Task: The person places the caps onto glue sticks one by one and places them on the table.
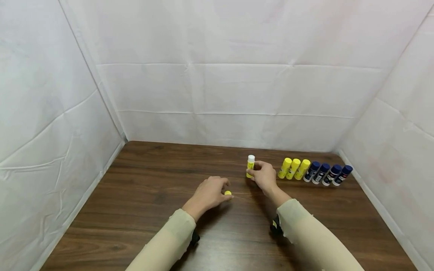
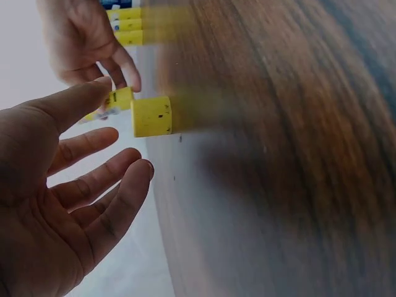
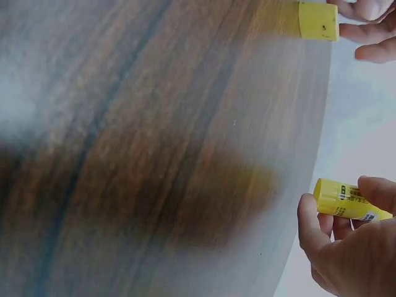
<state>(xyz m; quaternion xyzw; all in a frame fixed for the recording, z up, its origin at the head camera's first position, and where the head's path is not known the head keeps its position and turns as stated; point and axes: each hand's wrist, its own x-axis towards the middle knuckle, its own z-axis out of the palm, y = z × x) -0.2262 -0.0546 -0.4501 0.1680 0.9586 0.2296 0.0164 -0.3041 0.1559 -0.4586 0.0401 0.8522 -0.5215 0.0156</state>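
Note:
My right hand (image 1: pixel 264 175) grips an uncapped glue stick (image 1: pixel 250 165) with a yellow body and a white top, held nearly upright. Its yellow label also shows in the right wrist view, between the thumb and fingers; whether its base touches the table cannot be told. A small yellow cap (image 2: pixel 152 116) stands on the table by itself. Around it, with a gap, my left hand (image 1: pixel 210 191) spreads its thumb and relaxed fingers. In the left wrist view those fingers (image 2: pixel 127 195) hold nothing.
To the right of my right hand runs a row of upright glue sticks: three yellow ones (image 1: pixel 294 169), then several dark blue-capped ones (image 1: pixel 324 173). Dark brown wood forms the tabletop (image 1: pixel 152 180). White cloth walls (image 1: pixel 237 86) enclose the back and both sides.

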